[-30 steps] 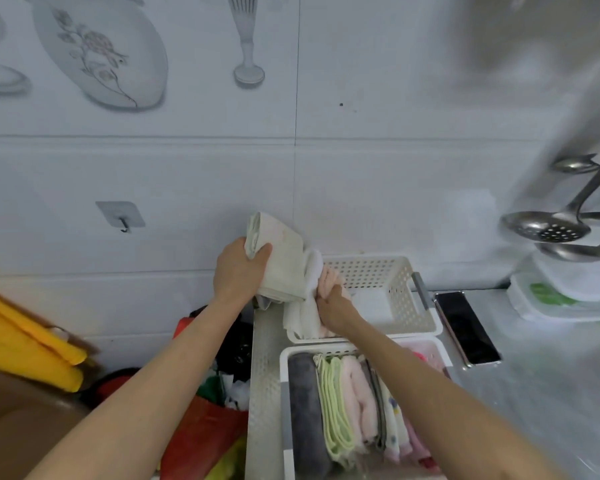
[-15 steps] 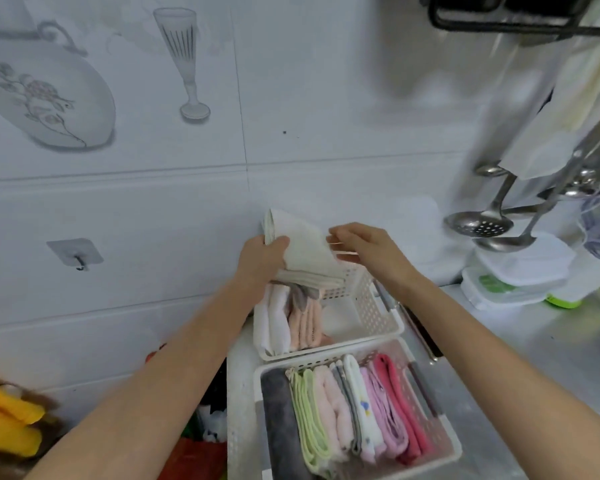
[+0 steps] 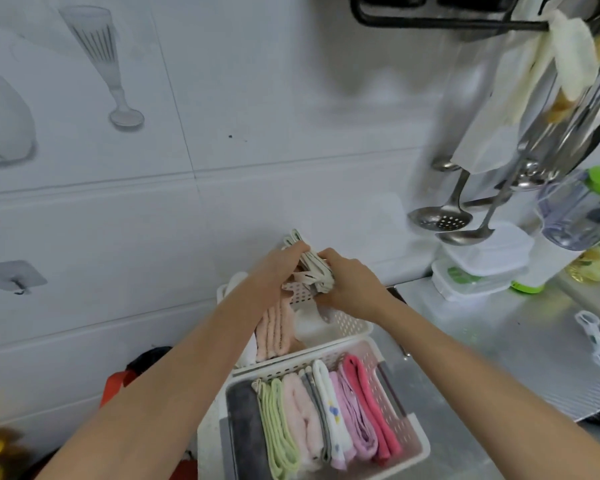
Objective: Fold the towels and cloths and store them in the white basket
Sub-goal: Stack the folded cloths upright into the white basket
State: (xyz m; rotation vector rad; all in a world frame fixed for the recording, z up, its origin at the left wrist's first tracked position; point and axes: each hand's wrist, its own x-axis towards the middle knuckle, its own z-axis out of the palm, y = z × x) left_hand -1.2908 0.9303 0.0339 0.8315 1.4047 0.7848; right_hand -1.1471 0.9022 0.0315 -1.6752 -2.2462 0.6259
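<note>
Folded cream cloth (image 3: 311, 268), with thin dark stripes along its edges, is held between both hands above the far end of a white basket (image 3: 352, 329). The left hand (image 3: 278, 271) grips the cloth from the left side, fingers curled over its top edge. The right hand (image 3: 350, 282) grips it from the right, thumb and fingers wrapped around the bundle's lower end. The two hands are close together, almost touching, with the cloth clamped between them.

That white basket, perforated along its walls, stands on a silvery worktop (image 3: 499, 358) beside a white tiled wall (image 3: 257, 98). Inside it, at the left, a peach towel (image 3: 274, 332) stands on edge, partly hidden by the left forearm; the basket's right part shows its bare white floor.

A second white basket (image 3: 418, 441) sits just in front of the first, nearer the viewer, touching or nearly touching it. It holds a row of folded cloths standing on edge, from left to right: a dark grey towel (image 3: 248, 434), a pale green cloth (image 3: 279, 434), a light pink towel (image 3: 303, 420), a white cloth with small coloured prints (image 3: 331, 414), a lilac cloth (image 3: 355, 417) and a bright pink cloth (image 3: 374, 410).

To the right, a metal slotted spoon (image 3: 437, 216) and a ladle (image 3: 465, 235) hang against the wall above stacked clear plastic containers (image 3: 478, 268).
</note>
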